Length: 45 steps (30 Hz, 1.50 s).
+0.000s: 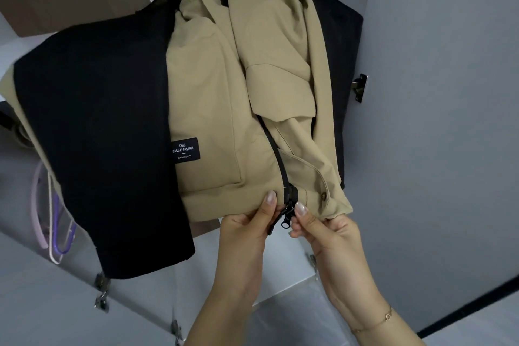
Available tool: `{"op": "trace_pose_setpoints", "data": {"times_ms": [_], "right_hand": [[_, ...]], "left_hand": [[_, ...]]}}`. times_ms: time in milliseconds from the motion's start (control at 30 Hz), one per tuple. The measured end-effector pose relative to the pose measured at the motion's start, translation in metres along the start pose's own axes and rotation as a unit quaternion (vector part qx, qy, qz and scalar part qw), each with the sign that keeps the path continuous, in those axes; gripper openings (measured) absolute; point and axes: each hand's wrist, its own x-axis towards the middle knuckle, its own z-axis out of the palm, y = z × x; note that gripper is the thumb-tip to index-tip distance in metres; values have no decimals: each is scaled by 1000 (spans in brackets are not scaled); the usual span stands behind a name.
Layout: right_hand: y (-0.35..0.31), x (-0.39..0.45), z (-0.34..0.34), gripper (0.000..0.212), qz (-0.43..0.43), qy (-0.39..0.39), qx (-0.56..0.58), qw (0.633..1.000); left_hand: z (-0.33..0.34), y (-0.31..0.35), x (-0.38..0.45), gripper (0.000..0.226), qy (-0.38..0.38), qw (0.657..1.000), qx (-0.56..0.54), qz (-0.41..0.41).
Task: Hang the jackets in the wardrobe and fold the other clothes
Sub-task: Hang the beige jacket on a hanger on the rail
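Head view: a tan jacket with black sleeves and side panels hangs inside the wardrobe, its collar end rising out of the top of the frame so the hanger and rail are not shown. Its open front faces the camera, and a black label is sewn low on the left panel. The left hand pinches the hem of the left front panel between thumb and curled fingers, just beside the foot of the zipper. The right hand grips the opposite hem in the same way, thumb on top, with the zipper pull dangling between the two hands. A brass snap shows on the right panel near that grip. Both hands are closed on cloth, none of the fingers free. The step looks like seating the zipper ends so the front can be closed. The jacket should handle as light, soft and limp; the thin shell creases and slides easily, so it will sag wherever it is not held. The firm places to hold are the stitched hem and the zipper tape, which are stiffer than the panels, and the two sides need to be kept taut and level for the pin to enter the slider. At the left edge of the wardrobe, pale and purple hangers hang below the black sleeve, and metal hinges sit on the grey door.
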Motion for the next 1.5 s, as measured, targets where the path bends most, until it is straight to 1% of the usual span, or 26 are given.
{"op": "trace_pose_setpoints", "data": {"times_ms": [167, 267, 367, 467, 600, 700, 800, 867, 933, 1033, 1100, 1167, 1267, 1333, 1400, 1500], "right_hand": [[-2, -1, 0, 16, 0, -4, -30, 1000], [-1, 0, 1, 17, -4, 8, -38, 999], [1, 1, 2, 18, -18, 31, -39, 999], [2, 3, 1, 22, -27, 40, -23, 999], [2, 4, -1, 20, -21, 17, 13, 1000], [4, 6, -3, 21, -27, 12, 12, 999], [8, 6, -5, 21, -28, 8, -22, 999], [10, 9, -7, 26, 1, 12, -55, 998], [10, 11, -12, 37, 62, 19, -100, 993], [11, 8, -22, 46, 153, 2, -161, 975], [13, 1, -28, 54, 181, -1, -194, 964], [15, -5, -28, 59, 187, -15, -235, 954], [18, -10, -17, 53, 153, -58, -306, 938], [21, -10, -10, 39, 119, -69, -345, 928], [22, -8, -6, 30, 95, -70, -351, 929], [20, -6, -4, 28, 95, -68, -320, 940]], "left_hand": [[1, -2, -3, 19, 21, 1000, -2, 22], [3, -2, -4, 24, 33, 999, 2, 25], [6, -6, -8, 32, 44, 997, 12, 56], [9, -10, -13, 25, 43, 996, 18, 79], [5, -12, -13, 14, 42, 996, 39, 73], [-1, -11, -11, 17, 30, 995, 69, 70], [-10, -14, -11, 17, 39, 994, 90, 48], [-16, -16, -11, 18, 40, 994, 95, 19], [-21, -21, -12, 20, 42, 993, 109, -10], [-27, -29, -14, 25, 66, 987, 134, -52], [-33, -32, -15, 28, 79, 984, 146, -69], [-37, -33, -15, 28, 80, 983, 147, -77], [-41, -33, -16, 20, 63, 981, 165, -80], [-43, -34, -16, 14, 60, 980, 173, -75], [-45, -33, -15, 12, 61, 981, 169, -79], [-50, -32, -14, 10, 65, 979, 173, -84]]}}
